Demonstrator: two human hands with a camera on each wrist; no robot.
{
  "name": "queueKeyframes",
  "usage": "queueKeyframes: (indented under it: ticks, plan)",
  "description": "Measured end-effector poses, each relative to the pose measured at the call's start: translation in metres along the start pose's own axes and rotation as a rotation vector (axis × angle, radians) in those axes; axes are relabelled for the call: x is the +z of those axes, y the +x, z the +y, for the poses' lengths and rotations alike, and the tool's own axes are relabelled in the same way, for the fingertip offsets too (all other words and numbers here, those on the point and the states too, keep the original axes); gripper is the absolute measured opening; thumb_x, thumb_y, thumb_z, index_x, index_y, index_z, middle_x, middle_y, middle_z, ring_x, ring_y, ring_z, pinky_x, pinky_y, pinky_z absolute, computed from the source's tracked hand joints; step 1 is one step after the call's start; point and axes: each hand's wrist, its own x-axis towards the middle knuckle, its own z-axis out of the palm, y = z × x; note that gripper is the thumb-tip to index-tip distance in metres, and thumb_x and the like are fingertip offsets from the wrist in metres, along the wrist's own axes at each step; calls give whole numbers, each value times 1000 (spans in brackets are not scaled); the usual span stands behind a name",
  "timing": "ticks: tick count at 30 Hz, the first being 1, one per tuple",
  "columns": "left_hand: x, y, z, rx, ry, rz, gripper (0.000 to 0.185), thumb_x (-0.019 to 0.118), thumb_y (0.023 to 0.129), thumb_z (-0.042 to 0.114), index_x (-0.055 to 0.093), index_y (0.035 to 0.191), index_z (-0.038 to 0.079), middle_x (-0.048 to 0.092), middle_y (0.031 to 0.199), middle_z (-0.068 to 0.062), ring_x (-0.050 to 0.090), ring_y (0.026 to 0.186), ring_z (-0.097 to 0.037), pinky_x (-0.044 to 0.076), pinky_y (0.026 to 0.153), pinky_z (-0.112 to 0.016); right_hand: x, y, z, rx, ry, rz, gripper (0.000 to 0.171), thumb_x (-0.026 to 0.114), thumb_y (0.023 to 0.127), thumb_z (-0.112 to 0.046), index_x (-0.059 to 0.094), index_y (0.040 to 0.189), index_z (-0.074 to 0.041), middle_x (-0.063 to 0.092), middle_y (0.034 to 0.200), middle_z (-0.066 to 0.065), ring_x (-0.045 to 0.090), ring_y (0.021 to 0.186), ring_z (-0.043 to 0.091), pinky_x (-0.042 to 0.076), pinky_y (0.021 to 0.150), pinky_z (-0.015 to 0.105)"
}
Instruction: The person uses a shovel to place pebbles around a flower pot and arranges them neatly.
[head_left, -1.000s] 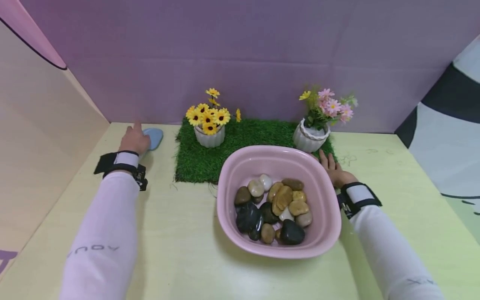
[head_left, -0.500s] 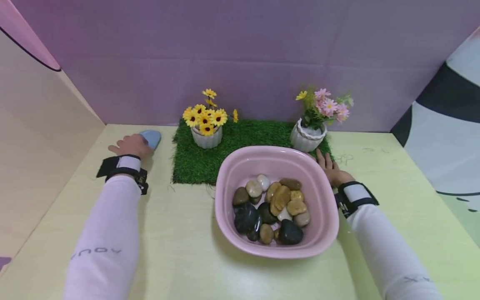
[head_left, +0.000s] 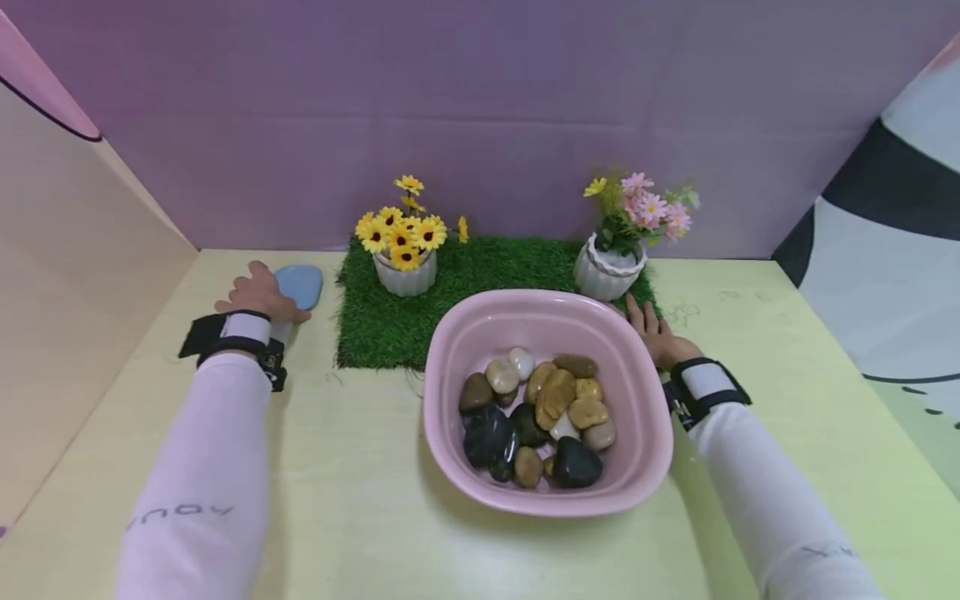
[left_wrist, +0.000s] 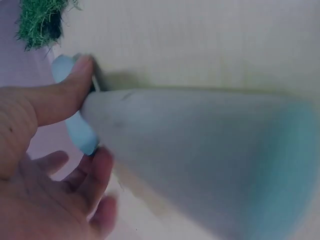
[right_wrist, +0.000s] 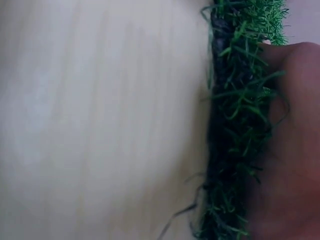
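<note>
My left hand (head_left: 260,297) is at the table's back left, fingers spread, beside a light blue flat piece (head_left: 300,287). In the left wrist view this piece tops a grey-white tapered object (left_wrist: 175,130) with a blue-green wide end (left_wrist: 287,170). The thumb (left_wrist: 82,67) lies along one side near its narrow neck, and the loosely bent fingers are on the other side. My right hand (head_left: 663,340) rests with extended fingers at the right edge of the grass mat (head_left: 480,267), partly hidden by a pink basin (head_left: 633,467). Its fingertips lie near a white pot (head_left: 606,273) with pink flowers.
Wet-looking brown, black and white stones (head_left: 555,396) lie in the basin at centre front. A second white pot (head_left: 406,275) with yellow flowers (head_left: 408,235) stands on the mat's left part. A purple wall (head_left: 480,125) closes off the back.
My left hand's raised index finger has come down and the fingers have spread, while the blue piece has turned slightly. The right hand stays put; the whole head view has shifted a little.
</note>
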Motion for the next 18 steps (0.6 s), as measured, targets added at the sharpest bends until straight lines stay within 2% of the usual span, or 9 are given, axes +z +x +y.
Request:
queueKeyframes:
  ticks: [1, 4, 7, 10, 13, 15, 18]
  plan:
    - [-1, -2, 0, 14, 9, -14, 101, 68, 88, 31, 1, 146, -17, 23, 138, -50, 33, 127, -62, 33, 108, -68, -1, 0, 1, 8, 25, 4, 46, 41, 98, -54, 43, 143, -46, 54, 144, 8, 56, 130, 31, 44, 112, 39]
    - [-3, -8, 3, 59, 47, -59, 96, 66, 90, 29, 4, 143, -23, 22, 134, -51, 37, 121, -60, 44, 101, -63, -6, -3, 4, -23, -178, 25, 46, 36, 99, -56, 38, 144, -49, 54, 145, 4, 56, 131, 26, 43, 114, 36]
    - [-5, -12, 7, 73, 93, -89, 88, 65, 92, 29, 14, 138, -25, 26, 129, -49, 42, 109, -52, 51, 89, -52, -14, -6, 10, -43, -311, 45, 45, 33, 99, -59, 36, 144, -51, 53, 145, 0, 54, 133, 20, 40, 116, 33]
    - [-7, -14, 10, 79, 104, -105, 80, 67, 91, 29, 25, 131, -25, 33, 120, -45, 42, 98, -43, 52, 76, -41, -15, -7, 11, -47, -316, 54, 45, 34, 99, -57, 36, 144, -49, 53, 145, 0, 55, 133, 19, 41, 116, 32]
    - [-9, -13, 9, 99, 110, -110, 66, 70, 89, 31, 41, 116, -21, 45, 99, -33, 44, 87, -36, 49, 67, -34, -9, -4, 5, -46, -310, 61, 45, 36, 99, -56, 38, 143, -50, 55, 143, -1, 57, 131, 19, 43, 113, 31]
    - [-10, -10, 6, 109, 96, -126, 54, 71, 87, 34, 49, 100, -14, 50, 78, -21, 49, 74, -29, 47, 62, -30, -4, 0, 0, -41, -287, 52, 45, 37, 98, -57, 38, 143, -51, 56, 143, -2, 57, 130, 20, 44, 112, 32]
    - [-9, -4, 1, 128, 35, -161, 43, 71, 87, 33, 50, 86, -4, 47, 56, -1, 49, 53, -14, 44, 57, -26, 2, 4, -6, -36, -244, 43, 45, 37, 98, -57, 39, 143, -51, 56, 143, -1, 58, 130, 22, 44, 112, 34]
